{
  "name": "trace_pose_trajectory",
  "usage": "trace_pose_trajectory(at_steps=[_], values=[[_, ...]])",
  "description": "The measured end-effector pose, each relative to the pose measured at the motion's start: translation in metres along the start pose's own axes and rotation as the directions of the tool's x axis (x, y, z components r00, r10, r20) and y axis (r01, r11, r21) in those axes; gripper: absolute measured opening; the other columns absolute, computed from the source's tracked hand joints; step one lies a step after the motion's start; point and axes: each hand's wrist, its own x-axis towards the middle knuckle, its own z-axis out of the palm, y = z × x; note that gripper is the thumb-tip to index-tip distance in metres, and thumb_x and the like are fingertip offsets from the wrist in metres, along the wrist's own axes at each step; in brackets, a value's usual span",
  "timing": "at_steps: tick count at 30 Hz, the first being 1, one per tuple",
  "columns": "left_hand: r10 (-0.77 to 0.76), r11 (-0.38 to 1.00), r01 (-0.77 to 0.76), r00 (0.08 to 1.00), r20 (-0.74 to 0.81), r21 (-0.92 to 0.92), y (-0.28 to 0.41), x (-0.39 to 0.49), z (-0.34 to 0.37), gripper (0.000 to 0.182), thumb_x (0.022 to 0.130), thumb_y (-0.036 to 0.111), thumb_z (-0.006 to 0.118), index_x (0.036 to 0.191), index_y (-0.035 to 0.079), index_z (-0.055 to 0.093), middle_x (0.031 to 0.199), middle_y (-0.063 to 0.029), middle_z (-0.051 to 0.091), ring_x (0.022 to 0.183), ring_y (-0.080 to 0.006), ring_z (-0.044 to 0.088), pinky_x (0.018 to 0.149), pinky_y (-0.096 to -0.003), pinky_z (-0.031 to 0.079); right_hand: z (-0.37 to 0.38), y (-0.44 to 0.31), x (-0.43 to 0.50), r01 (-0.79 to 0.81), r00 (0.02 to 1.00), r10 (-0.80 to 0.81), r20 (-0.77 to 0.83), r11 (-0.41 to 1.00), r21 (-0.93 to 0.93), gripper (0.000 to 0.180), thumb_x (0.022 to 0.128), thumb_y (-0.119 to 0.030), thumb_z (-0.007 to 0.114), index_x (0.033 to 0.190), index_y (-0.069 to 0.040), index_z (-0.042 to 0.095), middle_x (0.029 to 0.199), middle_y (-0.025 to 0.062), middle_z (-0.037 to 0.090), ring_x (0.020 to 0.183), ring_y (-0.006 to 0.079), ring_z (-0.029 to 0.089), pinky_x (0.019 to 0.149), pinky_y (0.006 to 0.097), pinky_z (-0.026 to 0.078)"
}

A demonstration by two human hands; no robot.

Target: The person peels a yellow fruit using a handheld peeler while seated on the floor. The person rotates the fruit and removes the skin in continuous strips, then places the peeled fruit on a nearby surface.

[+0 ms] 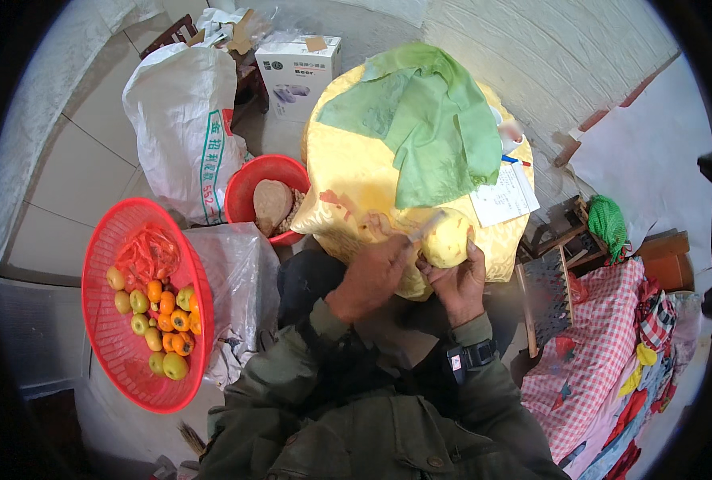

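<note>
My right hand (459,282) cups a pale yellow fruit (446,243), apparently an apple, with most of its skin off and a few brownish patches left. In my left hand (374,275) is a small knife (426,227), its blade lying along the upper left side of the fruit. The handle is hidden inside my fist. Both hands are over the near edge of a round table with a shiny yellow tablecloth (347,150). Peelings (377,224) lie on the cloth just beyond my left hand.
A green cloth (434,120) covers the table's far part, beside a written notepad (504,195) and a pen (515,160). At left stand a red basket (107,348) of persimmons and apples, a red bucket (234,195) and a white woven sack (176,114). A wooden-framed rack (544,294) stands at right.
</note>
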Motion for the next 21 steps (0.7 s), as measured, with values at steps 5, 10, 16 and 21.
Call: trace_pose_trajectory(at_steps=[5, 10, 16, 21], values=[[-0.171, 0.985, 0.171, 0.984, 0.04, 0.003, 0.002, -0.001, -0.008, 0.017, 0.106, 0.017, 0.059, 0.108, 0.001, 0.065, 0.085, -0.0283, 0.065, 0.081, -0.0486, 0.066, 0.067, -0.0525, 0.05, 0.002, 0.003, -0.005, 0.03, 0.998, -0.028, -0.049, 0.999, 0.041, 0.07, 0.094, -0.052, 0.066, 0.153, -0.019, 0.052, 0.141, 0.0134, 0.063, 0.112, 0.0354, 0.064, 0.091, 0.0494, 0.054], [-0.071, 0.995, 0.071, 0.997, -0.011, 0.077, 0.006, 0.003, -0.009, 0.017, 0.106, 0.017, 0.06, 0.104, 0.001, 0.064, 0.08, -0.0274, 0.063, 0.076, -0.0488, 0.064, 0.065, -0.0512, 0.048, -0.009, 0.005, -0.004, -0.028, 1.0, 0.029, -0.006, 0.997, 0.069, 0.074, 0.093, -0.057, 0.063, 0.152, -0.015, 0.053, 0.141, 0.0187, 0.062, 0.109, 0.0379, 0.062, 0.092, 0.0509, 0.053], [-0.197, 0.973, 0.198, 0.98, 0.017, -0.121, 0.004, -0.001, -0.008, 0.02, 0.108, 0.019, 0.06, 0.108, 0.0, 0.065, 0.072, -0.0142, 0.061, 0.062, -0.03, 0.059, 0.057, -0.0397, 0.045, -0.018, 0.007, -0.003, -0.017, 0.997, 0.005, 0.082, 0.99, 0.139, 0.079, 0.09, -0.049, 0.071, 0.155, -0.01, 0.05, 0.144, 0.0193, 0.06, 0.117, 0.0403, 0.061, 0.101, 0.0545, 0.05], [-0.459, 0.647, 0.421, 0.881, 0.116, -0.635, 0.007, -0.017, 0.001, 0.02, 0.112, 0.022, 0.058, 0.116, 0.004, 0.066, 0.069, 0.0017, 0.055, 0.052, -0.0066, 0.048, 0.045, -0.0251, 0.037, -0.009, 0.0, -0.004, 0.073, 0.994, -0.068, 0.084, 0.996, -0.058, 0.084, 0.084, -0.026, 0.081, 0.158, -0.008, 0.044, 0.146, 0.0189, 0.059, 0.134, 0.0378, 0.058, 0.116, 0.0554, 0.045]])
